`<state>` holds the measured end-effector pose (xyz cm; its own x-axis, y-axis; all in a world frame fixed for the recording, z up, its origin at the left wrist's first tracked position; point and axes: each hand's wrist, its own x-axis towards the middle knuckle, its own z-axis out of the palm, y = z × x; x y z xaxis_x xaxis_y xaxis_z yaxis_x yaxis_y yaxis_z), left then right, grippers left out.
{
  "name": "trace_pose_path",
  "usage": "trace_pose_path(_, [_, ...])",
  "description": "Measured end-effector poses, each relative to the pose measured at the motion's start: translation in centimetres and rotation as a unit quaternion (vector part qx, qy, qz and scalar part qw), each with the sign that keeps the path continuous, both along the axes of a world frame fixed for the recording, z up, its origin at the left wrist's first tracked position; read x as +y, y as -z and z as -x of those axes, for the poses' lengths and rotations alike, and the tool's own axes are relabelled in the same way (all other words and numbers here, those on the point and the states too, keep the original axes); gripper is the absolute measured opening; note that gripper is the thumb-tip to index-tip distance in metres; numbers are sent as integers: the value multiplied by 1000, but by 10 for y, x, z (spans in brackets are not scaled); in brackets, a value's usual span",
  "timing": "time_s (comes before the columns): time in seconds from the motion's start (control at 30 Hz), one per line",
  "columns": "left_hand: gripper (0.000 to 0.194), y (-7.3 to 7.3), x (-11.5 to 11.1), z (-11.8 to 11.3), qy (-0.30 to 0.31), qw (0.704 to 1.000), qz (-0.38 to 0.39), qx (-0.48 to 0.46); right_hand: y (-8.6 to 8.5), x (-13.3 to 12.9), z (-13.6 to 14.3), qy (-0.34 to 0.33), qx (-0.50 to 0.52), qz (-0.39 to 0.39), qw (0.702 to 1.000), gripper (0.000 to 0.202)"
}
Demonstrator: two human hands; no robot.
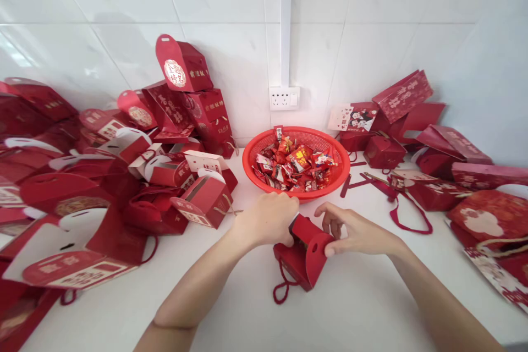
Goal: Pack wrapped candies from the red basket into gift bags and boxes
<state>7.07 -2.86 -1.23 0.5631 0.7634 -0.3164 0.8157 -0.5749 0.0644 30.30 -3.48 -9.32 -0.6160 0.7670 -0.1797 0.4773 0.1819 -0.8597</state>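
A small red gift box [299,269] stands on the white table in front of me, its top flaps raised and a dark red cord handle [281,292] looped at its near left side. My left hand [266,221] is closed at the box's left side, with fingertips hidden behind the upper edge. At the right, my right hand [355,231] has its thumb against the rounded flap with a hole, its other fingers curled behind it. Just beyond my hands, a red plastic basket [344,173] holds many wrapped candies [299,159]. The box's inside is mostly hidden.
Many red gift boxes [202,198] crowd the left side, some stacked against the tiled wall [223,38]. More boxes and bags [383,151] lie at the right, near a loose red ribbon [412,225]. A wall socket [284,99] sits above the basket.
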Motion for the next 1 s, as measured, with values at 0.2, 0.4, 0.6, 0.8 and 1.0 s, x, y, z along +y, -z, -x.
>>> trace_pose_path(0.2, [14, 5, 5, 1, 41, 998, 4, -50, 16, 3, 1, -12, 1, -20, 1000, 94])
trace_pose_path(0.4, [22, 2, 6, 6, 78, 989, 53, -109, 17, 1, 6, -36, 52, -34, 997, 84])
trace_pose_path(0.6, [35, 3, 0, -2, 76, 989, 90, -95, 15, 2, 7, 9, 0, -91, 996, 70])
trace_pose_path(0.8, [35, 8, -2, -5, 58, 994, 76, -58, 3, 5, -11, 19, 54, -92, 994, 53])
trace_pose_path(1.0, [37, 12, 1, -9, 80, 991, 82, -66, -13, 3, -24, -35, 289, -8, 957, 43])
